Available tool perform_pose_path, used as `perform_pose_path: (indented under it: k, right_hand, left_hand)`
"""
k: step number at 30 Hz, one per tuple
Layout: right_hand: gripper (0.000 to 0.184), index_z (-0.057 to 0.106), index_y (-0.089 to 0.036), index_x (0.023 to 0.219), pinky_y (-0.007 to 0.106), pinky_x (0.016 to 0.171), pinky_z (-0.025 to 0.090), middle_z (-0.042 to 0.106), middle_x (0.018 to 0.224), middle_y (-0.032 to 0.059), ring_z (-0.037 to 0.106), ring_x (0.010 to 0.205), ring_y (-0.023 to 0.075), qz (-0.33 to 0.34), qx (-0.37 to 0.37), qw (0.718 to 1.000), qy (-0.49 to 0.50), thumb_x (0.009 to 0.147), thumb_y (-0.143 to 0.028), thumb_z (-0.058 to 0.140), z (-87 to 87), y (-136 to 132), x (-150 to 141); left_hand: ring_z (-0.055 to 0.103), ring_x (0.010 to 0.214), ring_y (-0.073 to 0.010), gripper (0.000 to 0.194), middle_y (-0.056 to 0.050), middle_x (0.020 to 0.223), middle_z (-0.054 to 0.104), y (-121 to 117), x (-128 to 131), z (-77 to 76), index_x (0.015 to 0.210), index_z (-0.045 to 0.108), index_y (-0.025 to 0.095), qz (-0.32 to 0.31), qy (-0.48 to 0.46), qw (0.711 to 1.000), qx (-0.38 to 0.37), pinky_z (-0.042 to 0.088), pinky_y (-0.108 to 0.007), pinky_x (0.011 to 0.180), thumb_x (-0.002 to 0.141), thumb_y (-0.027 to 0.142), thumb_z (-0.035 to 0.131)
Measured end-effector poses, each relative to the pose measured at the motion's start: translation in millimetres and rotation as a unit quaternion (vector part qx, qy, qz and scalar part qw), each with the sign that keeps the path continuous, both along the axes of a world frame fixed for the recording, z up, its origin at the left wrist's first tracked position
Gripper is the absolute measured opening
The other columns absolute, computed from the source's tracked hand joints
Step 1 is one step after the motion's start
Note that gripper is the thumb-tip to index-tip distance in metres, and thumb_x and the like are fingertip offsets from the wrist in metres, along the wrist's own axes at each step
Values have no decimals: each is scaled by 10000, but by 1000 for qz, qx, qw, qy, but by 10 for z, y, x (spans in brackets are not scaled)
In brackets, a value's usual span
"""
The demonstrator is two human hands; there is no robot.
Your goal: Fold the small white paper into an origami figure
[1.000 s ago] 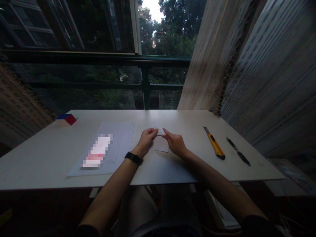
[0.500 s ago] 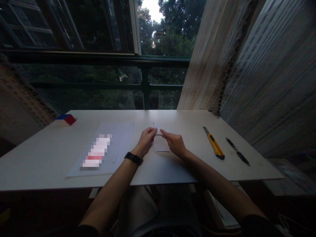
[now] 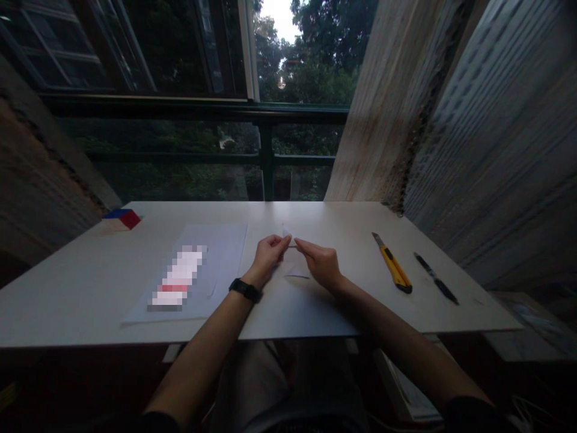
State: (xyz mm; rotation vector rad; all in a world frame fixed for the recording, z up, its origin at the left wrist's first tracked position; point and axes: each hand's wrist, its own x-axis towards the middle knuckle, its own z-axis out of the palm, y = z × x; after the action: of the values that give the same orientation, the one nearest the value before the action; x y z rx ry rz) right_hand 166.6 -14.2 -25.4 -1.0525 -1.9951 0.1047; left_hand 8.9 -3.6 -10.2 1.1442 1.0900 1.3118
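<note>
Near the middle of the table, a small folded white piece of paper is between my two hands. My left hand, a black band on its wrist, pinches the paper's left side between thumb and fingers. My right hand is closed at the paper's right side, its fingertips pressed together close to the left thumb. A corner of the paper points up beyond the left fingertips. Its lower edge is lifted a little toward me. The fingers hide part of the paper.
A large white sheet lies left of my hands, with a blurred-out patch on it. A blue, red and white block is at the far left. To the right lie a yellow utility knife and a black pen on the white table.
My left thumb has slid slightly right and up over the paper. The paper has bent, its upper part now narrowing to a corner. Both hands remain in nearly the same place.
</note>
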Motion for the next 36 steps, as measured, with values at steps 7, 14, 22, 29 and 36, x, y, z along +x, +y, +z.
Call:
perform_pose_path:
  k: [7, 14, 22, 29, 36]
  right_hand:
    - [309, 601, -279, 1137, 297, 908, 480, 621, 1135, -17, 612, 1015, 173, 3, -7, 1000, 21, 864, -220, 469, -10, 13, -13]
    - [293, 603, -282, 1131, 295, 889, 489, 635, 1107, -16, 625, 989, 175, 11, -14, 999, 41, 866, -262, 480, 4, 18, -29]
    - [305, 605, -273, 1136, 300, 876, 485, 638, 1117, 9, 637, 960, 187, 26, -37, 997, 63, 851, -297, 499, -12, -22, -56]
    - [527, 482, -216, 1259, 317, 639, 539, 668, 1043, 87, 662, 730, 180, 76, -256, 919, 291, 782, -428, 556, 97, 48, -61]
    - [868, 281, -358, 1348, 292, 708, 531, 486, 1307, 85, 630, 871, 166, 221, -394, 821, 348, 616, -269, 739, 259, 201, 323]
  left_hand:
    - [363, 418, -52, 389, 47, 460, 449, 46, -13, -28, 590, 545, 141, 20, -7, 999, 27, 242, -202, 410, 536, 471, 743]
    - [399, 427, -51, 344, 51, 463, 486, 41, -7, -18, 618, 563, 133, 52, 0, 998, 45, 288, -196, 440, 550, 412, 752]
    - [543, 522, -91, 565, 2, 591, 636, 19, -1, 8, 1046, 615, 104, 67, -44, 994, 71, 408, -211, 534, 554, 337, 767]
    - [626, 813, -191, 418, -97, 956, 694, 56, -14, -37, 1033, 662, 122, 63, 14, 991, 115, 472, -307, 752, 682, 349, 667]
    - [626, 845, -177, 360, -68, 932, 699, -68, 3, 9, 1125, 616, 178, -27, 283, 937, 203, 443, -289, 798, 790, 299, 560]
